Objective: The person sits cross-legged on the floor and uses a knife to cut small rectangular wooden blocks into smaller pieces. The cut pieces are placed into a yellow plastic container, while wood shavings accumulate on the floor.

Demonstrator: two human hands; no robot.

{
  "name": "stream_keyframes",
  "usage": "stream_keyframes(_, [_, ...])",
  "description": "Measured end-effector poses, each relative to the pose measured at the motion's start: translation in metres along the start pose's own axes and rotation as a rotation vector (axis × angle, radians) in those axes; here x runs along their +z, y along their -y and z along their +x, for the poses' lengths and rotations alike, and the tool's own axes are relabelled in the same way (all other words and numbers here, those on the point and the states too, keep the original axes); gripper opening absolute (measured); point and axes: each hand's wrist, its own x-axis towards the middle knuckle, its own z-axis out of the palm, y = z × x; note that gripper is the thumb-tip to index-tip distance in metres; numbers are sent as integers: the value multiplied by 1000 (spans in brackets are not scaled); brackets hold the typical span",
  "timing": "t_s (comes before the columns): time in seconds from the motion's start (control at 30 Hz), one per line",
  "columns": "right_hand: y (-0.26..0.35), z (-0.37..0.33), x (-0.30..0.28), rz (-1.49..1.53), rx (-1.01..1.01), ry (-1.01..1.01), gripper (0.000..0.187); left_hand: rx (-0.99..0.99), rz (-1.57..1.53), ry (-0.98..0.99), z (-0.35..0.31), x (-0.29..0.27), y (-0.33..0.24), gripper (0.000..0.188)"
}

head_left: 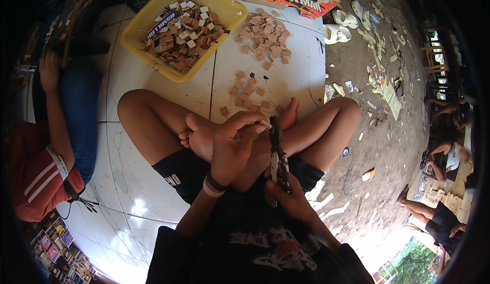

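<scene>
Two bare hands going here, both busy. Left hand [230, 149] is pinched narrow at the fingertips, thumb and forefinger gripping a small brown square [266, 124]. Right hand [287, 193] is wrapped around the lower part of a long dark tool [276, 138], worn pale in patches. Its top end sits right by the square, can't tell if they touch. All of that is above the crossed legs [155, 115] on the white tiled floor [158, 100]. Past the feet there's a loose scatter [248, 89] of squares, then a bigger pile [266, 36] near the floor's right edge, and a yellow tub [232, 7] full of pieces toward the far edge.
</scene>
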Motion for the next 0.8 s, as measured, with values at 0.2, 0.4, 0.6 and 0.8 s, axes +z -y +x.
stream_keyframes(0.2, [-5,8,5,-672,-402,-354,30,52,-5,-34,-2,0,11,21])
stream_keyframes(0.4, [-16,8,-15,-545,-136,-523,41,-91,372,21,1,-8,24,15])
stream_keyframes(0.6, [-15,1,-35,-268,-150,-427,55,141,435,-150,81,19,58,23])
stream_keyframes(0.8, [-10,-5,-33,-191,-216,-459,41,381,1016,163,124,41,111,25])
